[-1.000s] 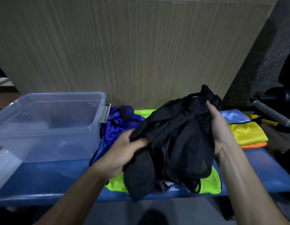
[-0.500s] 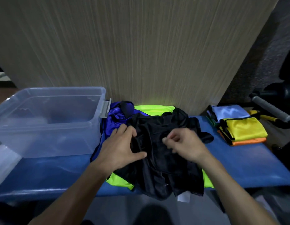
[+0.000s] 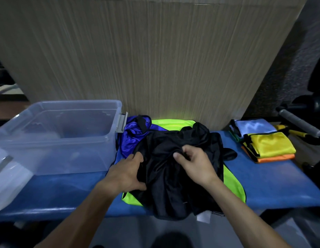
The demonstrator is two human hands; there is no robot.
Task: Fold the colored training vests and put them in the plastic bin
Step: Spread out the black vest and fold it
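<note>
A crumpled black vest (image 3: 175,178) lies on the blue bench (image 3: 263,187), over a neon green vest (image 3: 232,183) and beside a bunched blue vest (image 3: 132,136). My left hand (image 3: 127,173) grips the black vest's left edge between thumb and fingers. My right hand (image 3: 195,163) pinches a fold near its middle. The clear plastic bin (image 3: 53,138) stands to the left with no vest visible in it. A folded stack (image 3: 266,144) with light blue, yellow and orange vests sits on the bench at the right.
A pale wood-grain panel (image 3: 155,59) rises behind the bench. The bin's clear lid (image 3: 7,176) lies at the far left. Dark gym equipment with a grey handle (image 3: 299,122) stands to the right. The black vest's hem hangs over the bench's front edge.
A second ago both hands held the black vest up in the air. It has been laid down on the pile, and my right hand moved in to pinch its middle.
</note>
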